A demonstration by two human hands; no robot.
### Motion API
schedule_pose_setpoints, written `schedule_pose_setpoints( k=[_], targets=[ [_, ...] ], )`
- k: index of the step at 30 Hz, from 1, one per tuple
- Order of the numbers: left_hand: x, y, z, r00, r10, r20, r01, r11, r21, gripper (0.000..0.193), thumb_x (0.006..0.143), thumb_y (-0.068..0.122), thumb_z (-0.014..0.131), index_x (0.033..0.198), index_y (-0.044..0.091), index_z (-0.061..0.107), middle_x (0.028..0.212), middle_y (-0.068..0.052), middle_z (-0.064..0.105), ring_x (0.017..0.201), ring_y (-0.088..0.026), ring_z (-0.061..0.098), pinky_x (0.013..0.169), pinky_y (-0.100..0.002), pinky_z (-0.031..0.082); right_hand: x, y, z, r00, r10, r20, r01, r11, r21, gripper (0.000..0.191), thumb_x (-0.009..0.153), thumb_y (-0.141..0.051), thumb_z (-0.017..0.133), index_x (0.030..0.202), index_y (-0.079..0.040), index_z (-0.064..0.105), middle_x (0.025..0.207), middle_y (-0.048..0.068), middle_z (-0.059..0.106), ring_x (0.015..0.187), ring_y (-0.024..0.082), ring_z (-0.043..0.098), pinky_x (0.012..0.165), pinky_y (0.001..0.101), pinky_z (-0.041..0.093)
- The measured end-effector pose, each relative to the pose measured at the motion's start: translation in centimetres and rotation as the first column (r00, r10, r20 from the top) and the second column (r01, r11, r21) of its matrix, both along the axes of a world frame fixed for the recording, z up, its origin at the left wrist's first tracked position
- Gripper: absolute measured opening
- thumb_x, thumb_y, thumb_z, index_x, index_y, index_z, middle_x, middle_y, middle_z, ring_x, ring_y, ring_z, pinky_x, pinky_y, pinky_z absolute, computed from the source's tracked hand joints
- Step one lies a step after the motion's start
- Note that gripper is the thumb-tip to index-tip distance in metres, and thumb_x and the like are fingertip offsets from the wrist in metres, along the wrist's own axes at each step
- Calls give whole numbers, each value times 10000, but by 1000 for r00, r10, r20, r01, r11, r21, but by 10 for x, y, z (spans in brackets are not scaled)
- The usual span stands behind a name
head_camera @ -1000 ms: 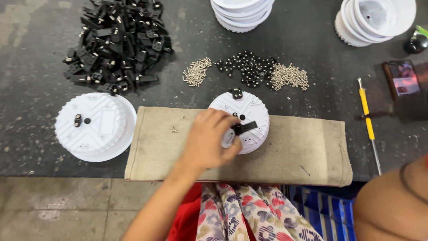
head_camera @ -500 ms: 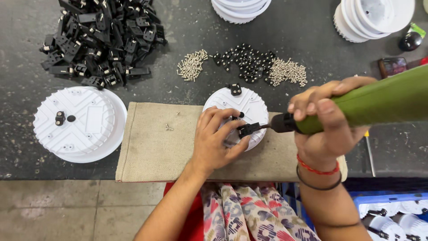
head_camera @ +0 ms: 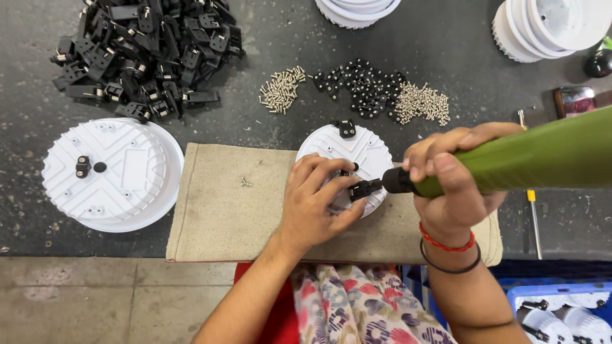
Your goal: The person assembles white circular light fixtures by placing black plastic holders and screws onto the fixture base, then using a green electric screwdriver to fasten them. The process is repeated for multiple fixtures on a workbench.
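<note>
A white round lamp housing (head_camera: 357, 150) lies face down on a tan cloth mat (head_camera: 223, 210). My left hand (head_camera: 315, 204) presses on its near side, fingers pinching a small black clip (head_camera: 360, 189) against it. My right hand (head_camera: 449, 181) grips a green electric screwdriver (head_camera: 529, 159) lying nearly level, its black tip touching that clip. Another black clip (head_camera: 346, 129) sits at the housing's far edge. One loose screw (head_camera: 245, 183) lies on the mat.
A stack of white housings (head_camera: 111, 175) stands at left. A heap of black clips (head_camera: 146, 54) lies at the back left, with piles of silver screws (head_camera: 280, 89) and black parts (head_camera: 360, 86) behind. More white housings (head_camera: 548, 25) are stacked at back right. A yellow-handled screwdriver (head_camera: 532, 204) lies at right.
My right hand came into view with the green screwdriver and set its tip on the black clip. My left hand has stayed on the housing.
</note>
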State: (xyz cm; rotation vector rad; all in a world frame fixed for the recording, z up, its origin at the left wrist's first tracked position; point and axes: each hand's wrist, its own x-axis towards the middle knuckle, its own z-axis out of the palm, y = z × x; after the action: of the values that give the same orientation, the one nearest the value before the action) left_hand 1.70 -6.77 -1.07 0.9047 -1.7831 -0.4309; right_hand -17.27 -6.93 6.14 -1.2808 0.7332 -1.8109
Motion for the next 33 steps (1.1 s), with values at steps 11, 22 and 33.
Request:
schedule_pose_setpoints(
  k=[11,22,33],
  targets=[
    [-1,3,1,1000,7,5,-7,1000,9,326,770,252,852,1035,110,726,1206,-18,672,1120,-269,597,1040,-452,461,1,5,13,1000,-25,4,25,999,28,235,999,76,552,1177,-20,433,747,146,568,586,198,555,655,365,542],
    [-1,3,1,1000,12,4,-12,1000,1,323,765,251,852,1028,114,726,1199,-10,670,1112,-262,595,1035,-448,465,1,12,10,997,-71,5,70,997,32,243,985,69,558,1163,-22,421,733,141,556,560,193,540,627,348,539],
    [0,3,2,1000,-4,24,4,1000,15,324,762,241,853,1024,102,721,1199,-13,682,1106,-262,599,1021,-443,458,5,12,5,998,-4,-62,5,1000,18,248,1004,60,567,1181,-41,427,777,145,574,607,216,581,688,376,562]
  ],
)
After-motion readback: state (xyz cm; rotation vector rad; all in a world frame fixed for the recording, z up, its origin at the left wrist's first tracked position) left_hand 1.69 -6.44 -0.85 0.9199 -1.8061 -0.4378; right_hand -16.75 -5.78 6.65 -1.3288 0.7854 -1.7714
